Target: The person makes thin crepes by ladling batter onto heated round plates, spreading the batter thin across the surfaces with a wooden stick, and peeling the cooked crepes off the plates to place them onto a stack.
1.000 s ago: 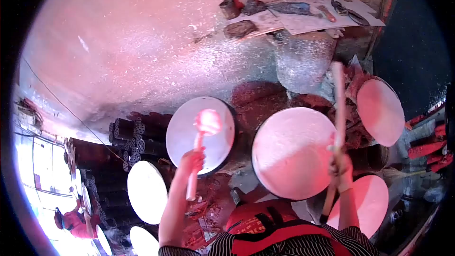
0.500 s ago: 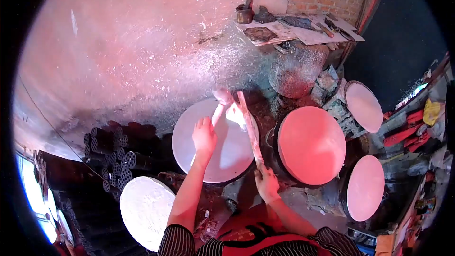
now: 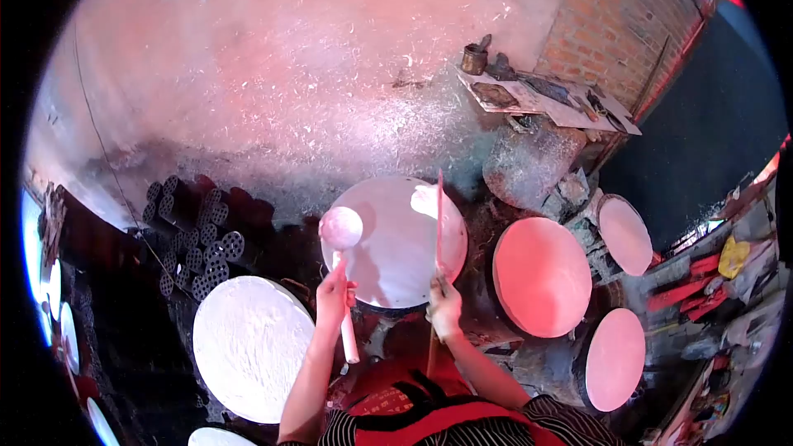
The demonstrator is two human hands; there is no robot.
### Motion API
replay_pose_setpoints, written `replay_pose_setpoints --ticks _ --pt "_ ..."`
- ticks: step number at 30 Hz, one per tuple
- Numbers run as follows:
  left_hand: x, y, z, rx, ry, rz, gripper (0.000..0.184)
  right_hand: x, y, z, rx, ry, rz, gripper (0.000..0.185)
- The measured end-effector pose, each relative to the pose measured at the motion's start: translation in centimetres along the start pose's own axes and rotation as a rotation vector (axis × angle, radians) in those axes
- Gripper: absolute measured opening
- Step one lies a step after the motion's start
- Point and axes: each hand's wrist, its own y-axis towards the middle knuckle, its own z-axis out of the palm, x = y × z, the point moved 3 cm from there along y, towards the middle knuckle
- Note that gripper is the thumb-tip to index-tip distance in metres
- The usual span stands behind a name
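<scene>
My left hand is closed round the handle of a ladle, whose round bowl is over the left part of a large round pan. At the pan's near right edge, my right hand grips a long flat wooden stick, held with its blade pointing away from me. A white lump lies near the pan's far right side, beside the stick. Dark shadows fall across the pan's pale surface.
Round pale-topped pans stand to the left and right, with more beyond. Dark perforated briquettes are stacked at the left by the wall. A board shelf with tools and a pot is at the back right.
The view has shifted. My hands have come over the large pan from farther apart. The ladle has moved left, away from the stick, which is now more upright in view.
</scene>
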Motion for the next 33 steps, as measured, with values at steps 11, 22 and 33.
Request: replay_pose_setpoints --ticks 11,22,33 --pt "4.0 -10.2 -1.4 -0.28 -0.226 -0.137 0.036 7.8 5.0 3.4 0.698 -0.069 0.258 0.032" --pt "7.1 -13.9 0.1 -0.45 -0.281 -0.029 0.036 6.5 6.5 0.1 0.629 -0.143 0.206 0.03" --pt "6.9 -16.2 4.4 -0.612 -0.264 0.004 0.042 8.3 16.7 -5.0 0.595 -0.175 0.315 0.026"
